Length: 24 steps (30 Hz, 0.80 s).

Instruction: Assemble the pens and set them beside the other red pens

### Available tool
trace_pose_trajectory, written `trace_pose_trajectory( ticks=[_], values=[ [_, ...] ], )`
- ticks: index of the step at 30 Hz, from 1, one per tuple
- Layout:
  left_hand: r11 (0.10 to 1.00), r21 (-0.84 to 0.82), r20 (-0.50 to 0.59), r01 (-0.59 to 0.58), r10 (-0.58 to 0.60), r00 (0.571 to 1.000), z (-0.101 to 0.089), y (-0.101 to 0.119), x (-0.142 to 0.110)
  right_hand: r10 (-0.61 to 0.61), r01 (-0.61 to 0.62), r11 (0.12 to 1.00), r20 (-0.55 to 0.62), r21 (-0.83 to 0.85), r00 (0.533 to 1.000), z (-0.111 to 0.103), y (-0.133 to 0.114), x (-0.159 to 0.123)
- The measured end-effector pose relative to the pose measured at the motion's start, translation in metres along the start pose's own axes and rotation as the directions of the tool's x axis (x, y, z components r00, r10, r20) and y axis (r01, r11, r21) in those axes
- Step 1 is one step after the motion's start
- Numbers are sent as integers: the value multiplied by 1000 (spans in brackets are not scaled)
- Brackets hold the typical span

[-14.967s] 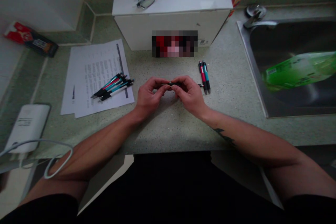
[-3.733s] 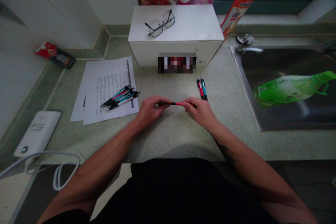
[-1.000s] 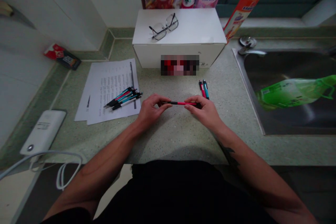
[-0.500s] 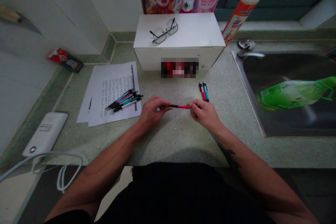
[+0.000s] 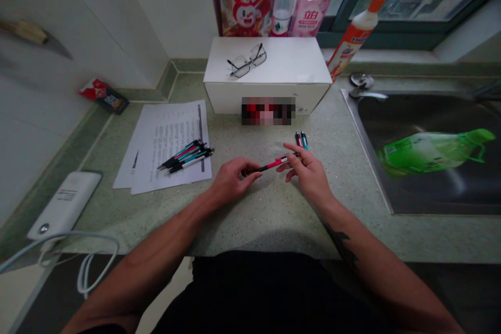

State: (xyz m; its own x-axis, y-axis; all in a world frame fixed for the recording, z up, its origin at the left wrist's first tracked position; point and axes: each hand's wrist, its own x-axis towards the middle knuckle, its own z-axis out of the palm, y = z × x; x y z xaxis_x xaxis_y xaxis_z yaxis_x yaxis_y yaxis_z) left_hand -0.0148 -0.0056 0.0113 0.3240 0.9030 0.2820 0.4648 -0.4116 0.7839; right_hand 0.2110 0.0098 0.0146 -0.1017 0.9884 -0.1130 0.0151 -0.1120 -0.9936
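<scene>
A red-and-black retractable pen (image 5: 274, 165) lies slanted between my hands above the speckled green countertop (image 5: 270, 219). My right hand (image 5: 305, 167) pinches its upper end between thumb and fingers. My left hand (image 5: 235, 180) has its curled fingers around the lower black end, partly hiding it. Just beyond my right fingertips, a red pen and a teal pen (image 5: 301, 140) lie side by side on the counter. A bundle of several similar pens (image 5: 186, 157) rests on printed papers (image 5: 172, 130) to the left of my left hand.
A white box (image 5: 266, 60) with glasses (image 5: 246, 60) on top stands behind the pens. To the right is a steel sink (image 5: 426, 193) holding a green plastic bag (image 5: 430, 155). A white power bank (image 5: 64, 206) with a cable lies at the left.
The pen has swung from nearly level to a slant, its right end now farther away. My right fingers have spread a little, and the view has tilted upward.
</scene>
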Motion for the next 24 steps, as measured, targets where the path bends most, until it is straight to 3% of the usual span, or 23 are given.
trace_pose_trajectory(
  ticks=[5,11,19,24],
  values=[
    [1000,-26,-8,9,-10,1000,2,0,-2,41,-45,995,47,87,998,1,5,1],
    [998,-7,-14,57,-57,998,0,-4,-2,17,-20,999,104,31,994,2,6,-1],
    [1000,-9,-39,-11,10,999,4,-2,-2,7,-10,997,37,76,999,7,1,-1],
    [1000,25,-3,-7,7,1000,4,-3,-2,12,-11,1000,51,-14,999,7,5,-2]
  ],
)
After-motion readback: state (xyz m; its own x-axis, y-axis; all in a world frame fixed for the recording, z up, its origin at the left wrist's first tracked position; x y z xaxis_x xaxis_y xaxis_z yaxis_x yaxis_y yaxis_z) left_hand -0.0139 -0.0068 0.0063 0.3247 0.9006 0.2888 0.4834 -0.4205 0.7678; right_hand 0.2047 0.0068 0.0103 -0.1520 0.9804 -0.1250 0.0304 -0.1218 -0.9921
